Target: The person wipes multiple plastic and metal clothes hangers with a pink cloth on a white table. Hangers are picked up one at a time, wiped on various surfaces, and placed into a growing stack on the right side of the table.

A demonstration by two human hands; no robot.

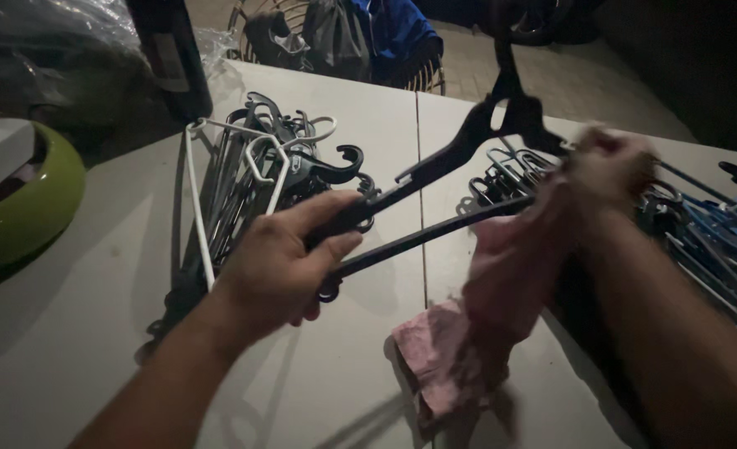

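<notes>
My left hand [281, 262] grips one end of a black plastic hanger [435, 170], held up above the white table [77, 333]. The hanger's hook points up toward the far side. My right hand [605, 166] is closed on a pink cloth [493, 291] pressed against the hanger's other shoulder; the hand and cloth are motion-blurred. The cloth's loose end hangs down and rests on the table.
A pile of black, grey and white hangers [260, 166] lies at the left centre. Another heap with blue hangers [718, 241] lies at the right. A green bowl-shaped thing [19, 208] sits at the left edge, a dark bottle [173, 54] behind, a basket of clothes [343, 37] beyond.
</notes>
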